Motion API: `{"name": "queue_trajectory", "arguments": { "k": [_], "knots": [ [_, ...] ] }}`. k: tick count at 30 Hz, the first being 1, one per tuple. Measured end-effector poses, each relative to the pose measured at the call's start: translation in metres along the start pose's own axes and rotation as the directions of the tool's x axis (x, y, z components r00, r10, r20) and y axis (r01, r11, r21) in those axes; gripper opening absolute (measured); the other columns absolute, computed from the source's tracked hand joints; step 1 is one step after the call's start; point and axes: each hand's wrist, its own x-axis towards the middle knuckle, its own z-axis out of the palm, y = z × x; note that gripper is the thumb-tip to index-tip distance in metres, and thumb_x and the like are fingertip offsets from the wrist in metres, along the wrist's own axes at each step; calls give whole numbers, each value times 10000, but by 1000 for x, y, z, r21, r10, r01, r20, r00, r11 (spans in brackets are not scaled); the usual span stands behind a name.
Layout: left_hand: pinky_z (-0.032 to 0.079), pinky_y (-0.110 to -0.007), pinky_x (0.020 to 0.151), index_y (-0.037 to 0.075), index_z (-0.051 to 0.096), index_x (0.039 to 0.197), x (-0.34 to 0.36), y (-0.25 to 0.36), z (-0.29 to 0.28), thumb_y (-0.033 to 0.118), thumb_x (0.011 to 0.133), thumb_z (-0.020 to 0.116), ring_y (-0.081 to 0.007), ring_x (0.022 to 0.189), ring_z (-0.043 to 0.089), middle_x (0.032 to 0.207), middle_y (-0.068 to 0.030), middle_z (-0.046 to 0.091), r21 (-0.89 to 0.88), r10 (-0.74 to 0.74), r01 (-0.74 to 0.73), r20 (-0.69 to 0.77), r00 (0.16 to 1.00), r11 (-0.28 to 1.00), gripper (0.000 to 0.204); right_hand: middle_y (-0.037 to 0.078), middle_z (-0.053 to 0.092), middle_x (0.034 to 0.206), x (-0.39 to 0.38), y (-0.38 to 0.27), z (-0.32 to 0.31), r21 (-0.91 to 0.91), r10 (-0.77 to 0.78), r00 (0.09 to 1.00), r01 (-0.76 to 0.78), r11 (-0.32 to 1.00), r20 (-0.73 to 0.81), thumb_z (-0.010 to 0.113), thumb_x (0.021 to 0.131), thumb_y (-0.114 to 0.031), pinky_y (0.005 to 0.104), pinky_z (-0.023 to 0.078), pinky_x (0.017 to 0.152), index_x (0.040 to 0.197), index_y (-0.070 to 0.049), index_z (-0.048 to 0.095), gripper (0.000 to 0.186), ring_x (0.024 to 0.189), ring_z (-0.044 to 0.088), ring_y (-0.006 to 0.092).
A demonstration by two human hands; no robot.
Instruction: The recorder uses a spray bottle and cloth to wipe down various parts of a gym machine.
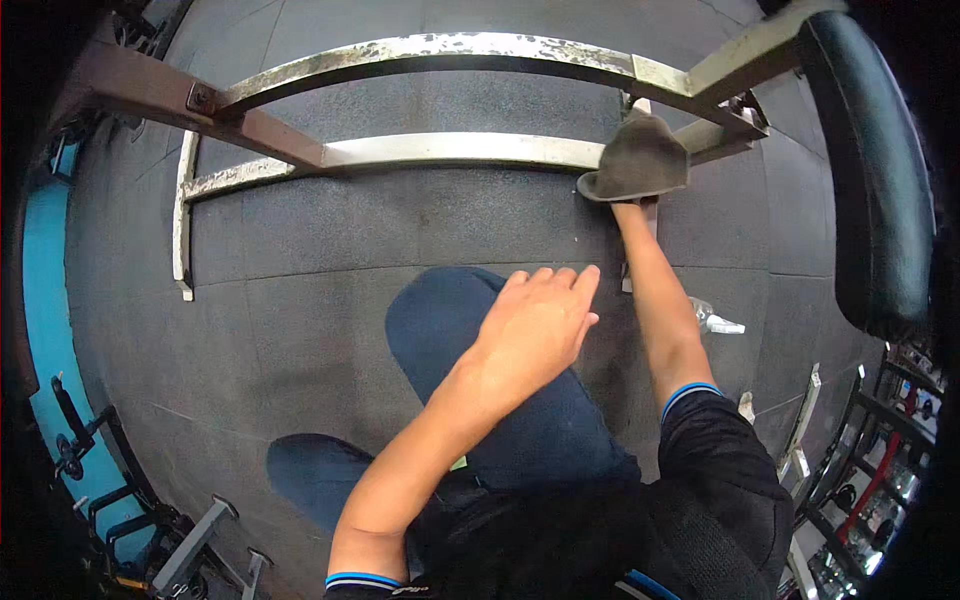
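A brown-grey cloth (640,160) is draped over my right hand (626,212), which shows only near the wrist. That hand presses the cloth to the right end of the lower bar of a worn, cream-painted metal frame (460,150). My fingers are hidden under the cloth. Lying over my raised knee (430,310), my left hand (540,315) holds nothing, its fingers loosely bent and the thumb apart. Beside my right forearm, a clear spray bottle (705,316) with a white nozzle stands partly hidden on the floor.
A black padded cushion (870,180) juts in at the right, joined to the frame. A brown beam (190,100) crosses the frame's left side. Dark rubber tiles (320,230) cover the floor. Gym equipment (200,545) stands at lower left, and a rack (870,480) at lower right.
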Motion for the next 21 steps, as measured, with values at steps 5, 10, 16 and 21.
{"name": "queue_trajectory", "arguments": {
  "k": [5,10,16,21],
  "knots": [
    [484,-415,843,-4,564,1258,-4,-4,1,230,917,649,-301,976,641,1040,-139,663,16,-34,34,-21,999,999,423,211,480,1459,-12,-29,-7,633,90,865,-428,645,494,659,883,-327,430,307,1166,1373,17,501,619,1381,408,359],
    [461,-399,809,-1,573,1247,6,5,2,221,924,641,-277,906,618,962,-117,638,-13,25,-25,-13,1000,1000,397,310,518,1336,-36,-67,-15,500,132,929,-302,812,346,712,764,-248,494,337,1131,1360,61,460,716,1268,473,458],
    [453,-371,788,23,599,1213,-3,0,-4,180,903,626,-247,888,615,929,-86,624,23,32,-30,-55,998,999,349,165,666,1055,-19,-215,-46,836,-31,961,-224,501,276,639,722,-7,468,485,915,1114,-43,656,394,1020,609,392],
    [455,-358,786,37,625,1199,4,25,-3,117,853,592,-228,893,613,985,-67,617,-40,129,-137,-167,978,990,357,114,655,1120,-2,-318,-24,772,-631,775,376,512,41,548,860,-124,384,543,850,1126,-22,684,316,949,664,289]
  ]
}}
